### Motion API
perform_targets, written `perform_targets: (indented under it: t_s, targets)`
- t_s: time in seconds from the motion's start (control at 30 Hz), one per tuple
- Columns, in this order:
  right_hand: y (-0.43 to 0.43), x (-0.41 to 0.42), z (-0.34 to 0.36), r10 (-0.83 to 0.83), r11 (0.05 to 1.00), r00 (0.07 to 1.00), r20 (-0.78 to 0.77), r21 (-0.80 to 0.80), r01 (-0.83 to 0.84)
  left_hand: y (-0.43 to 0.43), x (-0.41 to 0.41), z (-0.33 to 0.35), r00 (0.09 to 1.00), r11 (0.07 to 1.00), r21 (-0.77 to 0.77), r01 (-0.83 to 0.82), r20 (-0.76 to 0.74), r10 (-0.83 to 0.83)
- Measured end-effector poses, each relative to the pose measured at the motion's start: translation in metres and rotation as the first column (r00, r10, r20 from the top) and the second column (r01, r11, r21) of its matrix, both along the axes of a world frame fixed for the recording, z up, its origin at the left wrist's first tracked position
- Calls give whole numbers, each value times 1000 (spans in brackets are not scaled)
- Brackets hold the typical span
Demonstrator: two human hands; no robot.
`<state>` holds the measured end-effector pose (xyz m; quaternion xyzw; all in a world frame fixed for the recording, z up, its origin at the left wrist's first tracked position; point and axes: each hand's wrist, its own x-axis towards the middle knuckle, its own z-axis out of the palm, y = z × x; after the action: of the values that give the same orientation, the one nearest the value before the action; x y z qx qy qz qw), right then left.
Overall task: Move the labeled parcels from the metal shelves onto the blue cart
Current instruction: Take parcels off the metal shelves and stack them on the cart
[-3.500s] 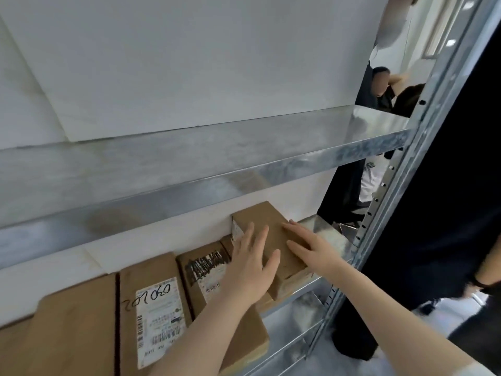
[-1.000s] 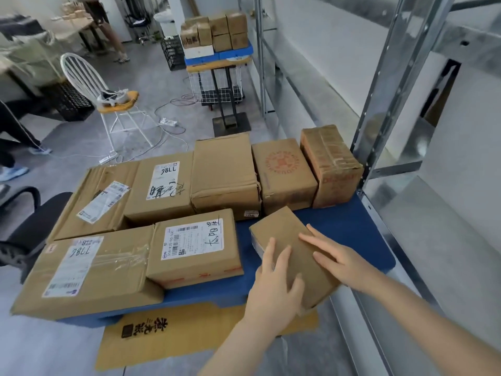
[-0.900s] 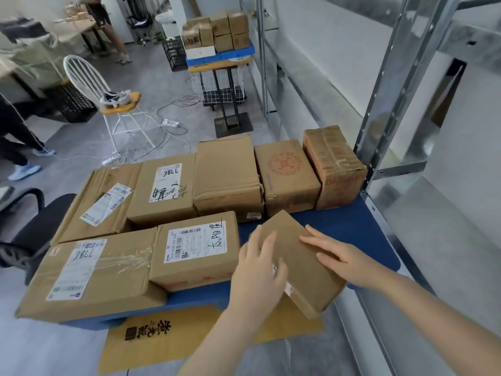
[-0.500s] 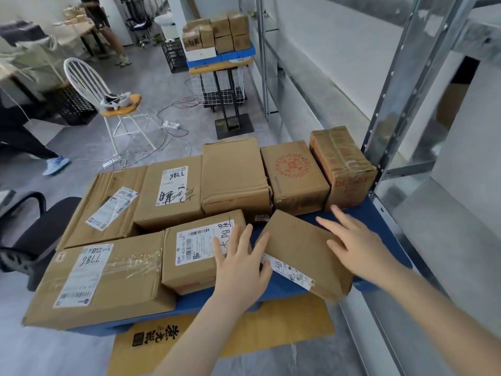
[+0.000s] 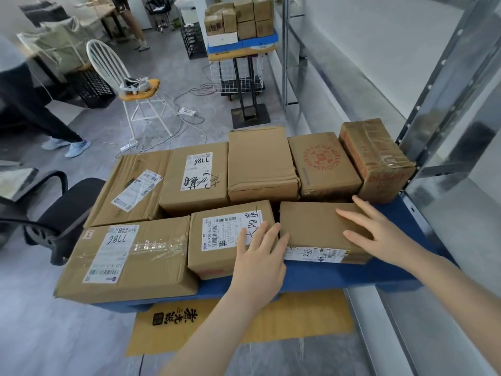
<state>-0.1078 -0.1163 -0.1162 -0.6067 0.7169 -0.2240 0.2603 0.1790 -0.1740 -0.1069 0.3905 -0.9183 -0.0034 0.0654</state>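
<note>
A small brown parcel (image 5: 314, 226) lies flat on the blue cart (image 5: 325, 275) at its front right, with a white label on the side facing me. My right hand (image 5: 376, 234) rests flat on the parcel's top right, fingers spread. My left hand (image 5: 260, 256) lies open against the parcel's left edge, partly over a neighbouring labelled box (image 5: 225, 237). Several other brown parcels fill the rest of the cart, some with labels marked 7786. The metal shelves (image 5: 461, 213) stand at the right, their lower shelf bare in view.
A shelf post (image 5: 439, 104) rises just past the cart's right corner. A black office chair (image 5: 54, 213) sits left of the cart. A cardboard sheet (image 5: 244, 321) lies on the floor beneath. Farther off are a white chair (image 5: 130, 85), floor cables, a second loaded cart (image 5: 241, 31) and a person's legs (image 5: 27, 104).
I carried the small parcel from the shelf and set it on the cart. Over the last half second it has turned square beside the labelled box, and my hands have come back onto it.
</note>
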Motion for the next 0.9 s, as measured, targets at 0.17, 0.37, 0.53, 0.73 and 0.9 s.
perform_targets:
  t_s: [0.17, 0.37, 0.53, 0.73, 0.9]
  targets:
    - [-10, 4, -1, 33, 996, 999, 1, -81, -33, -1, 11, 1, 998, 997, -40, 64, 16, -63]
    - [-12, 17, -1, -51, 996, 998, -40, -74, 48, 0, 20, 5, 994, 995, 5, 98, -40, -97]
    - [-4, 32, -2, -310, 951, 950, -41, -35, 308, -6, 50, 9, 989, 986, 107, -130, -50, 136]
    - [-8, 44, -6, -317, 948, 949, -9, -19, 316, -22, 82, 3, 981, 971, 138, -194, 25, 192]
    - [-8, 49, -2, -332, 943, 943, -3, -6, 332, -27, 83, 3, 985, 976, 136, -171, 46, 167]
